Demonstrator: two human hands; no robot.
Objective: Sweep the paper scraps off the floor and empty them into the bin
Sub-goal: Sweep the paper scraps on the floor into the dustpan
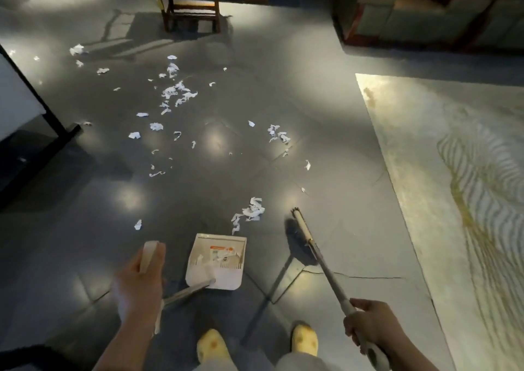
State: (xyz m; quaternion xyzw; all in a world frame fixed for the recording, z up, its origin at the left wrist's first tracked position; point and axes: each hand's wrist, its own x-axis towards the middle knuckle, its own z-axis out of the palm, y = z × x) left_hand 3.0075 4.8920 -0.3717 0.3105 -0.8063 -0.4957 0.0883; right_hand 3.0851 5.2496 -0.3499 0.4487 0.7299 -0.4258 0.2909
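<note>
Holding the dustpan [216, 260] handle w/ left hand [141, 280] so its mouth faces the nearest paper scraps [251, 211], right hand [368, 325] gripping the broom [304, 234] beside them (most scraps lie farther out on the floor [312, 132]; bin not visible).

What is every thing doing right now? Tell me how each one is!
Dustpan: on the floor, a few scraps inside.
Broom: bristles on the floor, beside the dustpan.
Paper scraps: mostly scattered on the floor.
Left hand: grips the dustpan handle.
Right hand: grips the broom handle.
</note>
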